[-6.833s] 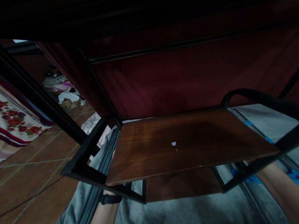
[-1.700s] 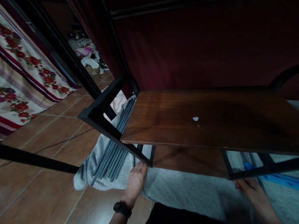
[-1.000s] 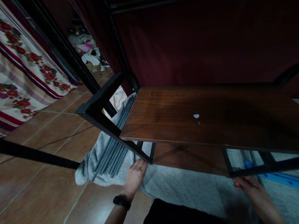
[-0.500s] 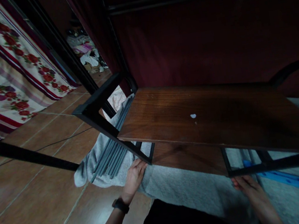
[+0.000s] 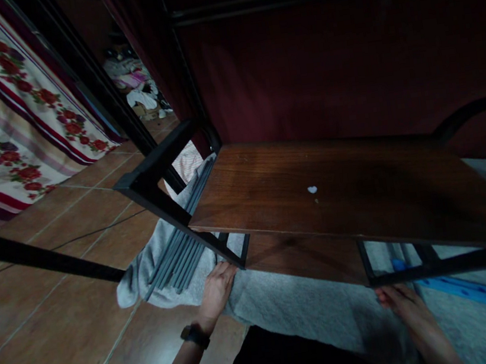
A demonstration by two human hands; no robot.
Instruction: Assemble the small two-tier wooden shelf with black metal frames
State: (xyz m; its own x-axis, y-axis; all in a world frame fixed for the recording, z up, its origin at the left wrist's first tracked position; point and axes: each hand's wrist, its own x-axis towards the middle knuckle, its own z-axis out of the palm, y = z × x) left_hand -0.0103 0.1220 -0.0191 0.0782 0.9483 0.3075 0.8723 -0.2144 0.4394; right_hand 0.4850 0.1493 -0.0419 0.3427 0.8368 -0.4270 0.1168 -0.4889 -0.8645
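Observation:
A piece of furniture with a wood-grain board (image 5: pixel 270 184) and a black frame (image 5: pixel 169 203) stands in front of me, over grey cloth. A second brown panel (image 5: pixel 302 261) shows below the board. My left hand (image 5: pixel 216 287), with a dark watch on the wrist, grips the frame's lower left corner, fingertips partly hidden beneath it. At the lower corner further right, my right hand (image 5: pixel 405 304) has its fingers curled under the black frame. A small white heart-shaped mark (image 5: pixel 312 189) lies on the board.
Several grey tubes (image 5: pixel 181 256) lie on the grey cloth (image 5: pixel 293 294) at the left. A blue perforated strip (image 5: pixel 481 294) is beside my right hand. Dark posts, a cable (image 5: pixel 97 230) on the tiles, a floral curtain (image 5: pixel 6 117) and a dark red curtain (image 5: pixel 322 70) surround the spot.
The view has shifted slightly, so things sit a little further left. Both hands keep their places at the frame, and the furniture shows no clear movement.

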